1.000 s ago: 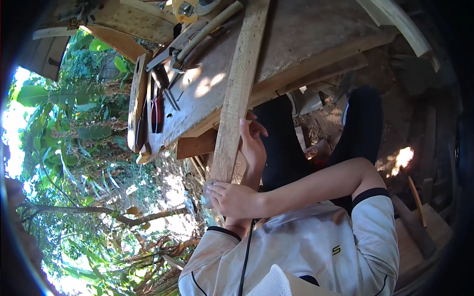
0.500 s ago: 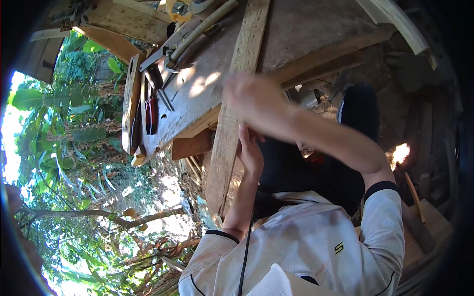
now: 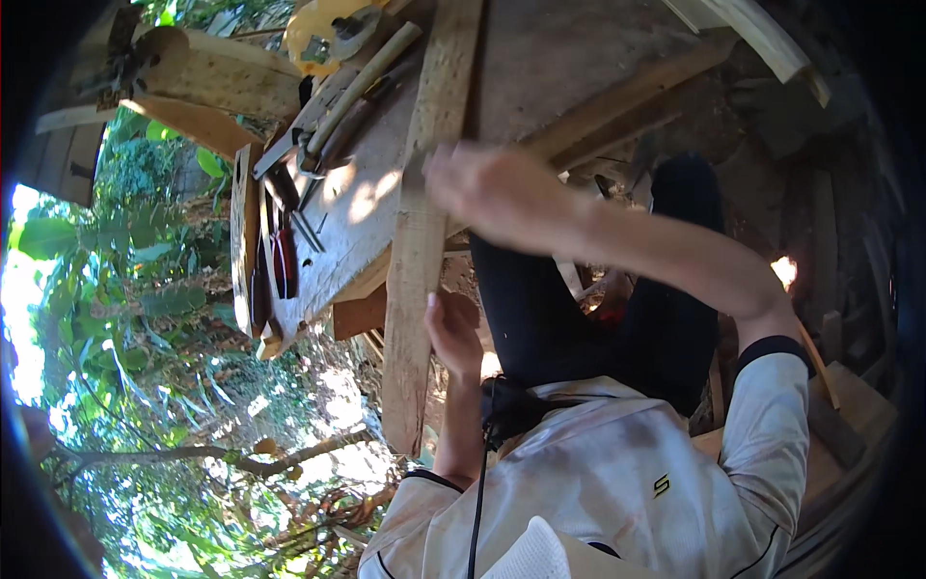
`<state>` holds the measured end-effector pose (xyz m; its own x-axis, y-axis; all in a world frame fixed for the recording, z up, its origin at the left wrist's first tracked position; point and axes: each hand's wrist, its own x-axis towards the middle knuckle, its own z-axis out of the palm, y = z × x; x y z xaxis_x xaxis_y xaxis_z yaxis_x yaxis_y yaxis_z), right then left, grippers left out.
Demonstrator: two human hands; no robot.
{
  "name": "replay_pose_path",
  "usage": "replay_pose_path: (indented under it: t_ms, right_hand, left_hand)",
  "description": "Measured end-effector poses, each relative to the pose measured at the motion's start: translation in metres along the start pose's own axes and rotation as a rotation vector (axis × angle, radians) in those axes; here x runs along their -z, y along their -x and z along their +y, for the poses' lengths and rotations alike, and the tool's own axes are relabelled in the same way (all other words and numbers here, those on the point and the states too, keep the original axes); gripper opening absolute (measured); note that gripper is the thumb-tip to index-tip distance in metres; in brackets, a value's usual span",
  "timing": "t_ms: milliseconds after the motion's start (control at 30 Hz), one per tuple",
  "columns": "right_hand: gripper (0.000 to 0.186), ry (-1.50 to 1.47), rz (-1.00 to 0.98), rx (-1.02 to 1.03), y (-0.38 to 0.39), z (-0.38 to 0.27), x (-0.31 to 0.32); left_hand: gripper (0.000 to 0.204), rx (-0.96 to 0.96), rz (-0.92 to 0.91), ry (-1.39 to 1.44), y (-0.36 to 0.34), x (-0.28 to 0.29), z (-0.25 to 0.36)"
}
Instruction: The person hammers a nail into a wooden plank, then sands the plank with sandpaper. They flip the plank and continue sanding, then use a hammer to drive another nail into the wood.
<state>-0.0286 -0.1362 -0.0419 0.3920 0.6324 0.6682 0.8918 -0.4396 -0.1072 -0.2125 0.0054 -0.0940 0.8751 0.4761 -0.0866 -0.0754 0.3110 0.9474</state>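
A long wooden plank (image 3: 415, 280) slants from the workbench down past its near edge. My left hand (image 3: 457, 336) is at the plank's right edge, low down. Its thumb meets the edge, with the curled fingers apart from the thumb and partly in shadow. My right hand (image 3: 497, 193) is over the plank's middle, blurred by motion. Its fingers look closed together, and whatever may be between them is too smeared to make out.
On the workbench (image 3: 371, 227) left of the plank lie a hammer (image 3: 357, 92), red-handled pliers (image 3: 283, 261) and thin metal rods (image 3: 307, 230). A yellow container (image 3: 313, 34) stands farther back. My legs (image 3: 540, 309) are below the bench's edge. Greenery fills the left.
The view has shifted, so bench and plank appear farther left. My left hand has moved lower along the plank's edge and its grip looks looser. My right hand stays over the plank, still blurred.
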Motion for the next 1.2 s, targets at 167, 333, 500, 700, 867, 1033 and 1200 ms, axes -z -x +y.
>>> replay_pose_path:
  t_ms: [167, 333, 500, 700, 867, 1033, 1200]
  right_hand:
    - [0.019, -0.124, -0.315, -0.213, -0.018, 0.048, 0.011]
    - [0.014, 0.086, -0.027, 0.011, -0.022, 0.017, -0.016]
    - [0.011, -0.044, -0.231, -0.393, -0.036, 0.113, -0.020]
    - [0.004, -0.008, -0.180, -0.100, -0.041, 0.060, -0.010]
    - [0.015, -0.422, -0.314, -0.827, -0.045, 0.119, 0.027]
    - [0.002, 0.010, 0.070, 0.019, -0.014, 0.067, -0.020]
    - [0.015, 0.171, -0.340, -0.588, -0.045, 0.159, 0.021]
  left_hand:
    - [0.042, 0.048, -0.002, 0.104, 0.008, 0.004, 0.020]
    - [0.042, 0.052, -0.042, 0.134, 0.020, 0.020, 0.029]
    - [0.025, 0.044, -0.060, 0.172, 0.016, 0.027, 0.039]
    - [0.032, -0.057, 0.024, 0.177, 0.015, 0.061, 0.036]
    - [0.036, -0.006, 0.203, 0.226, 0.007, 0.062, 0.040]
    - [0.026, -0.087, 0.232, 0.305, -0.001, 0.094, 0.038]
    - [0.025, -0.132, 0.237, 0.311, -0.013, 0.115, 0.043]
